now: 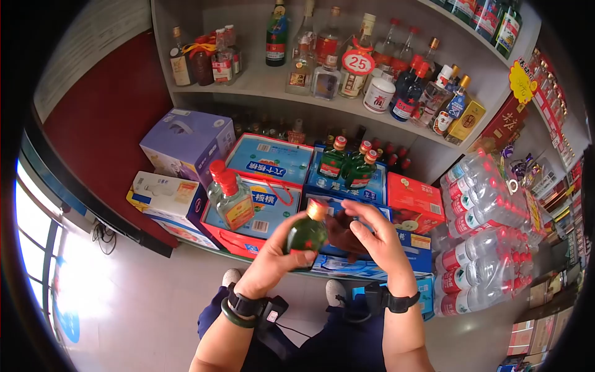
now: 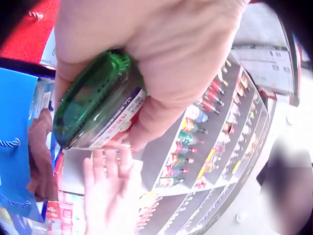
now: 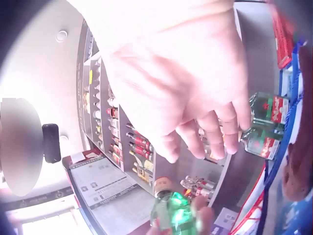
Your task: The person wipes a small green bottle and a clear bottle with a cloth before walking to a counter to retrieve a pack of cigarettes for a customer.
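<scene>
My left hand (image 1: 271, 260) grips a small flat green glass bottle (image 1: 305, 237) round its body, its gold and red cap pointing up. In the left wrist view the ribbed base of the bottle faces the camera, and part of a red and white label shows. To the right of the bottle is my right hand (image 1: 383, 245), with its fingers extended and nothing in them; its palm (image 3: 171, 73) fills the upper part of the right wrist view. A crumpled brown cloth (image 1: 339, 232) lies on the blue boxes between the two hands, partly behind the right fingers.
Several green bottles (image 1: 358, 170) stand on a blue box behind the hands. A clear red-capped bottle (image 1: 238, 208) stands on boxes at left. Above is a shelf (image 1: 260, 87) of liquor bottles. Shrink-wrapped water bottles (image 1: 477, 260) are stacked at right; purple and white cartons (image 1: 162, 197) sit at left.
</scene>
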Tool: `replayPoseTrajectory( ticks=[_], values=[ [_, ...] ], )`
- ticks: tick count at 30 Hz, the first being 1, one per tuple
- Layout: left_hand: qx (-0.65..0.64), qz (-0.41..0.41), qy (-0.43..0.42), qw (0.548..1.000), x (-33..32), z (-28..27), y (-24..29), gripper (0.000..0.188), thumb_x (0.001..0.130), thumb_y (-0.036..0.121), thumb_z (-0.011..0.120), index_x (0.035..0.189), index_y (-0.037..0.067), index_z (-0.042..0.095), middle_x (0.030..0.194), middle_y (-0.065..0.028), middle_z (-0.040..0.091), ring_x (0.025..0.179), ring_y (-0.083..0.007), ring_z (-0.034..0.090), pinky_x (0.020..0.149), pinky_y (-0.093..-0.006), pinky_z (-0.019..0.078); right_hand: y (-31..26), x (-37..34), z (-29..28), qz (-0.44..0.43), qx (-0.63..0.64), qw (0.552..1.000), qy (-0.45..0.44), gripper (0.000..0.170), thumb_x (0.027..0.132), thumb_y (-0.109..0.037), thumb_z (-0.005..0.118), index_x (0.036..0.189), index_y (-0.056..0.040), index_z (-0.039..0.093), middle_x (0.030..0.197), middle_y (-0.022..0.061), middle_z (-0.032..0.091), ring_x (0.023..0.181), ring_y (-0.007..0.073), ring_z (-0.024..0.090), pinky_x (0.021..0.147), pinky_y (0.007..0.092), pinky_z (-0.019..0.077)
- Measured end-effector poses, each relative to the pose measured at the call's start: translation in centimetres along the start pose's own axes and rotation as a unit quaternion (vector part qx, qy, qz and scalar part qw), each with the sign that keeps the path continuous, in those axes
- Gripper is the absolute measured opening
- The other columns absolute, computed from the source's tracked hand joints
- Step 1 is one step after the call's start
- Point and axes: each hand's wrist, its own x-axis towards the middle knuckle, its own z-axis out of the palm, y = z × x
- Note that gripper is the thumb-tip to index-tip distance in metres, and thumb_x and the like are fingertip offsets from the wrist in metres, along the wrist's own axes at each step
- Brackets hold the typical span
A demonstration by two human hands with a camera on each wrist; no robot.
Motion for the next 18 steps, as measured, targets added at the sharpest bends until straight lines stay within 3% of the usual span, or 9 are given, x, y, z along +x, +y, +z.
replayPoseTrajectory(
  ticks=[1, 3, 5, 7, 9, 13, 15, 17, 18],
  values=[
    [0.028, -0.011, -0.037, 0.999, -0.1, 0.0, -0.2, 0.074, 0.08, -0.003, 0.068, 0.144, 0.008, 0.033, 0.121, -0.0091, 0.059, 0.109, -0.0159, 0.058, 0.089, -0.0299, 0.0483, -0.3, 0.1, 0.2, 0.005, 0.072, 0.997, 0.006, 0.032, 0.097, -0.019, 0.057, 0.125, -0.0038, 0.059, 0.122, 0.0079, 0.059, 0.108, 0.0154, 0.059, 0.089, 0.0263, 0.0484],
    [0.109, -0.033, -0.071, 0.991, -0.1, 0.4, -0.1, 0.068, 0.081, -0.002, 0.069, 0.141, 0.006, 0.037, 0.117, -0.0065, 0.058, 0.104, -0.0127, 0.056, 0.087, -0.0277, 0.0481, -0.5, 0.0, 0.3, 0.028, 0.121, 0.991, -0.054, 0.034, 0.098, -0.017, 0.056, 0.128, -0.003, 0.056, 0.117, 0.0061, 0.061, 0.105, 0.0118, 0.058, 0.086, 0.0245, 0.0492],
    [0.135, -0.031, -0.065, 0.988, 0.0, 0.1, -0.5, 0.062, 0.082, 0.0, 0.07, 0.137, 0.006, 0.04, 0.114, -0.0052, 0.058, 0.101, -0.0114, 0.055, 0.082, -0.0265, 0.0485, -1.0, 0.1, -0.2, 0.052, 0.07, 0.992, -0.089, 0.036, 0.097, -0.013, 0.057, 0.132, -0.0023, 0.052, 0.116, 0.0059, 0.061, 0.104, 0.012, 0.059, 0.085, 0.0248, 0.0499],
    [0.16, -0.028, -0.053, 0.985, 0.0, -0.4, -0.7, 0.056, 0.084, 0.003, 0.071, 0.132, 0.007, 0.044, 0.112, -0.0039, 0.057, 0.097, -0.0101, 0.055, 0.078, -0.0252, 0.0488, -0.6, 0.4, -0.2, 0.048, 0.133, 0.983, -0.116, 0.038, 0.096, -0.011, 0.058, 0.133, -0.0021, 0.051, 0.117, 0.0059, 0.06, 0.103, 0.0127, 0.06, 0.085, 0.0252, 0.0504],
    [0.211, -0.008, -0.036, 0.977, 0.0, -0.6, -0.7, 0.048, 0.083, 0.006, 0.072, 0.123, 0.005, 0.047, 0.104, -0.0054, 0.059, 0.092, -0.0102, 0.057, 0.076, -0.0259, 0.0495, -0.2, 0.5, 0.7, 0.013, 0.156, 0.983, -0.097, 0.034, 0.095, -0.011, 0.06, 0.127, -0.0018, 0.055, 0.112, 0.0055, 0.062, 0.1, 0.0117, 0.061, 0.085, 0.0254, 0.0506],
    [0.235, 0.011, -0.029, 0.971, 0.1, -0.6, -0.7, 0.046, 0.082, 0.009, 0.073, 0.121, 0.004, 0.049, 0.1, -0.0062, 0.061, 0.088, -0.0104, 0.058, 0.074, -0.0268, 0.0502, 0.2, 0.9, 1.8, 0.057, 0.165, 0.984, -0.042, 0.027, 0.09, -0.012, 0.068, 0.113, -0.0011, 0.059, 0.1, 0.0035, 0.065, 0.092, 0.0092, 0.062, 0.081, 0.0227, 0.0505],
    [0.252, 0.035, -0.019, 0.967, 0.4, -0.9, -0.9, 0.045, 0.082, 0.01, 0.074, 0.12, 0.003, 0.051, 0.103, -0.0072, 0.062, 0.087, -0.0098, 0.058, 0.074, -0.0265, 0.0502, -0.2, 1.3, 1.6, 0.063, 0.13, 0.989, -0.021, 0.028, 0.089, -0.012, 0.069, 0.112, -0.0001, 0.06, 0.098, 0.0028, 0.064, 0.089, 0.0088, 0.062, 0.077, 0.0223, 0.0505],
    [0.287, -0.008, 0.034, 0.957, 0.8, -1.4, -1.4, 0.045, 0.082, 0.011, 0.074, 0.12, 0.002, 0.051, 0.107, -0.0085, 0.062, 0.089, -0.0096, 0.058, 0.074, -0.0256, 0.0499, -0.5, 2.0, 1.4, 0.045, 0.13, 0.99, 0.003, 0.026, 0.088, -0.012, 0.07, 0.11, 0.0003, 0.061, 0.095, 0.0022, 0.063, 0.086, 0.0084, 0.062, 0.075, 0.022, 0.0504],
    [0.265, 0.002, 0.053, 0.963, 1.1, -1.8, -2.4, 0.045, 0.084, 0.01, 0.072, 0.123, 0.001, 0.05, 0.114, -0.011, 0.062, 0.097, -0.0122, 0.061, 0.075, -0.0262, 0.0509, -0.3, 2.5, 1.3, 0.017, 0.102, 0.994, 0.046, 0.026, 0.088, -0.011, 0.07, 0.11, 0.0, 0.061, 0.095, 0.0023, 0.063, 0.086, 0.0085, 0.062, 0.075, 0.0218, 0.0504]
  ],
)
